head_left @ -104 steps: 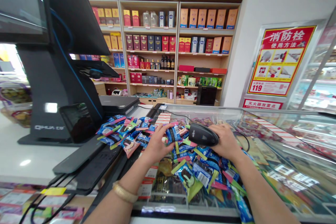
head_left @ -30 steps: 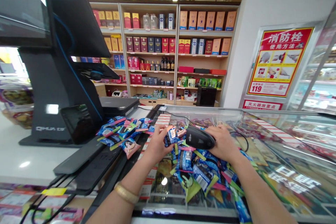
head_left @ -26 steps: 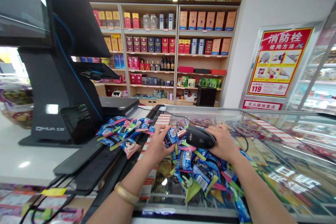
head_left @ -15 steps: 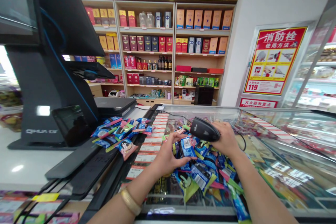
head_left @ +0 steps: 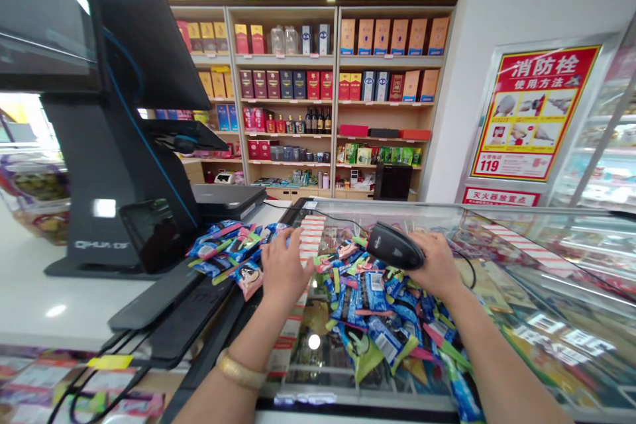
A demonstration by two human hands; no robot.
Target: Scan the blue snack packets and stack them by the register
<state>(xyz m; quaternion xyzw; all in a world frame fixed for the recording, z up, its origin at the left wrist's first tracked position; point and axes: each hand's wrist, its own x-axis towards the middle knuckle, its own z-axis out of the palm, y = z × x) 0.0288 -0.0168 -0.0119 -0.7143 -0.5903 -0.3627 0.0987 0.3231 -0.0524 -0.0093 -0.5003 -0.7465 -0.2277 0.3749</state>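
Note:
My right hand (head_left: 437, 264) is wrapped round the handle of a black barcode scanner (head_left: 395, 245), whose head points left above a large heap of small blue, pink and green snack packets (head_left: 375, 285). The heap lies on the glass top of a display freezer (head_left: 311, 384). My left hand (head_left: 285, 268) is beside a smaller pile of similar packets (head_left: 226, 248) on the counter's edge. Its fingers reach forward with the thumb apart, and I see nothing held in it. The fingertips partly cover the right end of that smaller pile.
A black point-of-sale terminal (head_left: 119, 199) stands on the white counter (head_left: 30, 298) at the left. The scanner's cable (head_left: 328, 215) runs across the freezer's back. Shelves of boxed goods (head_left: 285, 86) line the far wall, with a red poster (head_left: 536, 112) to their right.
My left hand has moved left from a packet on the large heap to the smaller pile, leaving that packet on the heap. The scanner stays in my right hand. The view has shifted slightly.

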